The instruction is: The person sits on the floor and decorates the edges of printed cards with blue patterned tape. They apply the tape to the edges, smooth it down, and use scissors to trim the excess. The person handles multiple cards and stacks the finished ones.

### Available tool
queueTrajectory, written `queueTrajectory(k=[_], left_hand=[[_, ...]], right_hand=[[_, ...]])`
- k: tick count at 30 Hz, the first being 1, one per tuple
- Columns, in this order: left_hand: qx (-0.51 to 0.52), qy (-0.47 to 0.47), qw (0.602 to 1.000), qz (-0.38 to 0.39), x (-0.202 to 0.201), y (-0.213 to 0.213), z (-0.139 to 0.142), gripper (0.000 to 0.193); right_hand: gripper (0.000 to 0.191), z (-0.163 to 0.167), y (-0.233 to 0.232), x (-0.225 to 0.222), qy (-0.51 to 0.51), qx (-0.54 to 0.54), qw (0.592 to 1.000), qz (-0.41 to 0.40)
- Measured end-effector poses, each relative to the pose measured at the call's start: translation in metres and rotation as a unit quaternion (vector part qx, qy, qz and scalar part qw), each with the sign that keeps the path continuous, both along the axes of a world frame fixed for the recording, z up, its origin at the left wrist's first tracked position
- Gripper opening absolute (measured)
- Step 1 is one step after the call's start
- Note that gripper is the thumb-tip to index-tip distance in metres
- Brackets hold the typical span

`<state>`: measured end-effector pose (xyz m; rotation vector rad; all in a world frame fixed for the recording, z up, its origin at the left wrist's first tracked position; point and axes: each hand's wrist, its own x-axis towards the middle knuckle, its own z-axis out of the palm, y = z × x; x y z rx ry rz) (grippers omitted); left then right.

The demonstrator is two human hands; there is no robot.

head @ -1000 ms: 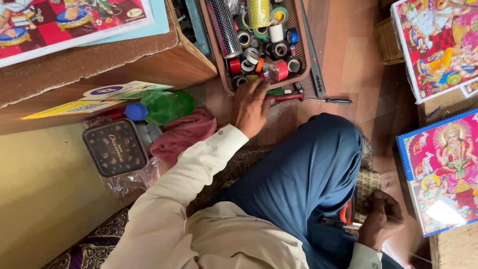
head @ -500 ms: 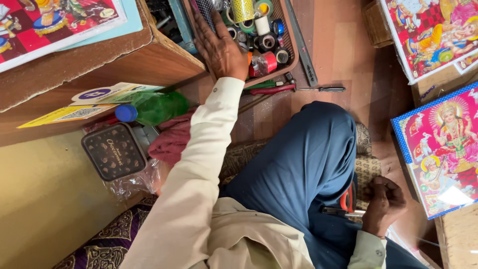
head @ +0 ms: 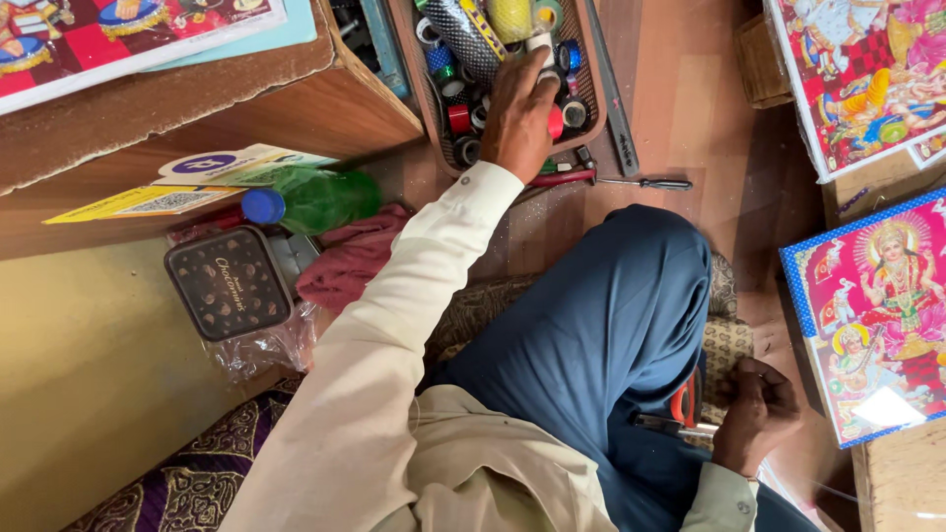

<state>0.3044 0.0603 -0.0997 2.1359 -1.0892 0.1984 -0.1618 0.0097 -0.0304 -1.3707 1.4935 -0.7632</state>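
My left hand [head: 517,110] reaches into a brown basket [head: 594,84] full of thread spools and tape rolls. Its fingertips rest on a white spool [head: 540,43], and a red spool [head: 556,122] sits by the thumb. Whether the fingers grip anything is hidden. My right hand [head: 757,414] lies low at the right on a patterned mat [head: 727,340], with its fingers curled. It sits beside orange-handled scissors [head: 682,406]. My blue-trousered knee [head: 621,315] is between the two hands.
A screwdriver [head: 641,183] and red-handled pliers [head: 562,178] lie on the wooden floor below the basket. A green bottle [head: 313,200], a dark box [head: 229,283] and a maroon cloth [head: 350,261] sit left. Framed colourful pictures [head: 875,313] stand at the right.
My left hand has moved from the floor by the pliers up into the basket, onto the spools. My right hand has stayed by the scissors.
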Motion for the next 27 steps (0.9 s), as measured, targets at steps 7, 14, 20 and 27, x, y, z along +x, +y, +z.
queueTrajectory(k=[7,14,20,27], left_hand=[[0.054,-0.001,0.994,0.091,0.023,0.023,0.031,0.037],[0.107,-0.011,0.980,0.165,0.059,0.008,0.031,0.074],[-0.101,0.001,0.973,0.208,0.047,-0.015,0.013,0.088],[-0.202,0.107,0.961,0.157,0.031,-0.005,0.013,0.061]], right_hand=[[0.014,0.001,-0.002,0.001,0.003,0.006,1.000,-0.013],[0.013,-0.002,-0.002,-0.006,0.002,-0.003,1.000,0.005],[0.013,-0.008,-0.005,-0.007,0.000,0.008,1.000,-0.002],[0.013,-0.003,-0.001,-0.004,-0.008,0.008,1.000,-0.004]])
